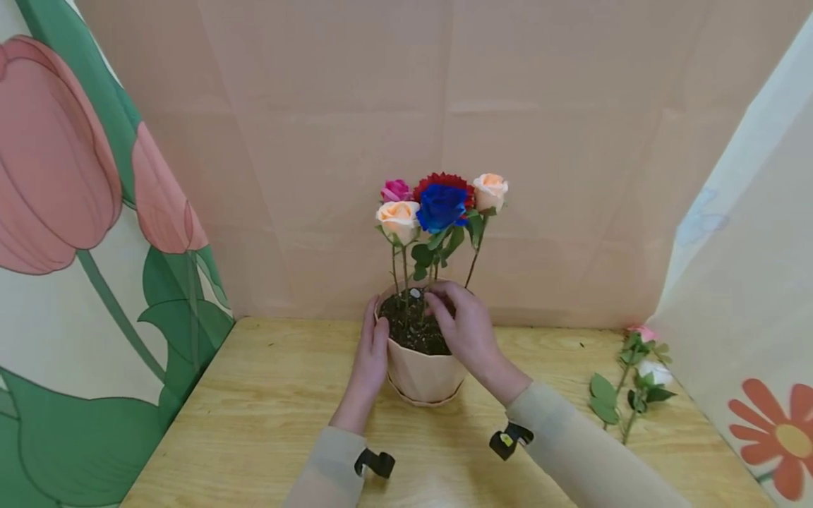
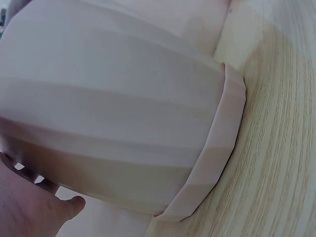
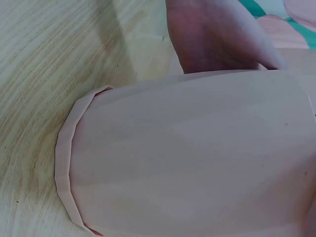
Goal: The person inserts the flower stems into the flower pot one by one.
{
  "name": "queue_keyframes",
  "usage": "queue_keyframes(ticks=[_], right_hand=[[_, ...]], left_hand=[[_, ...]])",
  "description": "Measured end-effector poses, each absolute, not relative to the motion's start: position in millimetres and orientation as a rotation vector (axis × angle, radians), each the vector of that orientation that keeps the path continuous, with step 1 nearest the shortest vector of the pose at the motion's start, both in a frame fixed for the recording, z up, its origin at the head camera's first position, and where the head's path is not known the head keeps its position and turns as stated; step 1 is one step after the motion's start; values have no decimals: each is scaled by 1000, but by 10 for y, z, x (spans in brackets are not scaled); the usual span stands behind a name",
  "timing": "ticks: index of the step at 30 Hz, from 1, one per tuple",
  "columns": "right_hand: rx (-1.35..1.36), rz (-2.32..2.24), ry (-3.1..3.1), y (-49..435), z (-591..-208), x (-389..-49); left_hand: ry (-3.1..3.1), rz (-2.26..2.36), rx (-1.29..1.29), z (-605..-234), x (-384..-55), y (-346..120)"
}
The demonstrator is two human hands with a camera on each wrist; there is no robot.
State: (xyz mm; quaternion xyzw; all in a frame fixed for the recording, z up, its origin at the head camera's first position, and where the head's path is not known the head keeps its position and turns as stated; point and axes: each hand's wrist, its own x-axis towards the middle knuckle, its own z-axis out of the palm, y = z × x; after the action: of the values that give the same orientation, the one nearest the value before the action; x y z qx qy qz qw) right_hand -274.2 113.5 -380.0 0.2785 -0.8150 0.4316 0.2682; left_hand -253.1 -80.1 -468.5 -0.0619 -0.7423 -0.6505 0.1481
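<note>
A pale pink faceted flower pot full of dark soil stands on its saucer. My left hand rests along the pot's left side, fingers fairly straight against the wall and the thumb by the rim. Over the soil, my right hand pinches the stem of the blue rose low down with thumb and forefinger. Around it stand two peach roses, a magenta flower and a dark red flower. A small whitish piece shows beside the right fingertips.
Two loose stems lie at the table's right side, a pink rose and a white rose with green leaves. A beige cloth backdrop rises behind the wooden table. Printed flower panels flank both sides.
</note>
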Motion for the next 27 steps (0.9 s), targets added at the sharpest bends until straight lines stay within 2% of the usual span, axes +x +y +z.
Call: queue_keyframes(ticks=[16,27], right_hand=[[710,1292,-2189,1205,-3799,-2681],[645,1304,-2197,1449,-3757,-2586]], left_hand=[[-2154,-1869,-155,-4686,-2528,-801],[-2136,-1892,-165,-4683,-2530,-793]])
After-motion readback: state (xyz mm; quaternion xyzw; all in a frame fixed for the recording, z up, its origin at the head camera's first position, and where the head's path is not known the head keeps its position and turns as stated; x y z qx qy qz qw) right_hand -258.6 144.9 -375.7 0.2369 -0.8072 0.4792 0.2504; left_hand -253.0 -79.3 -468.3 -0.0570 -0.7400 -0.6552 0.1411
